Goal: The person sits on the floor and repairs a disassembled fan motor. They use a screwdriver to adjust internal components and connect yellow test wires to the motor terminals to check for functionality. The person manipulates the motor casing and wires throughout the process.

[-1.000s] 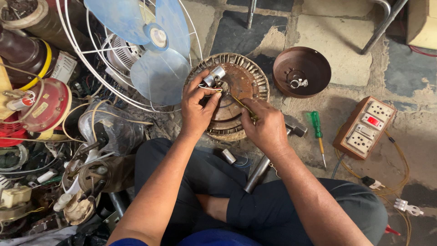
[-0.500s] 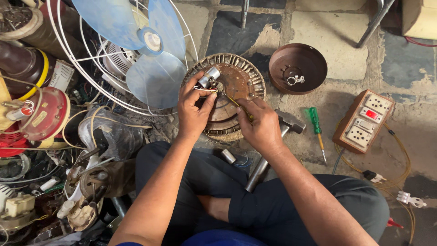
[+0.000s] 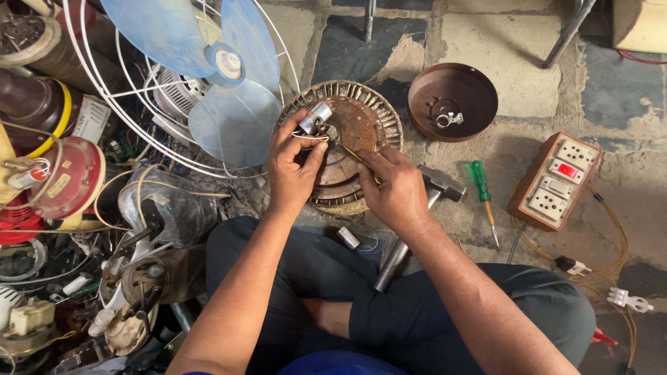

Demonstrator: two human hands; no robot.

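Head view: left hand (image 3: 295, 167) pinches a small silver cylinder (image 3: 314, 118) with wires above the rusty fan motor (image 3: 351, 139); right hand (image 3: 396, 191) grips a thin tool (image 3: 353, 154). Steady, light pressure probably suits these wires.

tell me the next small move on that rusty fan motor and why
Probably ease the thin tool in the right hand further in at the motor hub. The left hand already holds the small silver cylinder and its wires up off the hub, and the tool tip sits right beside them.
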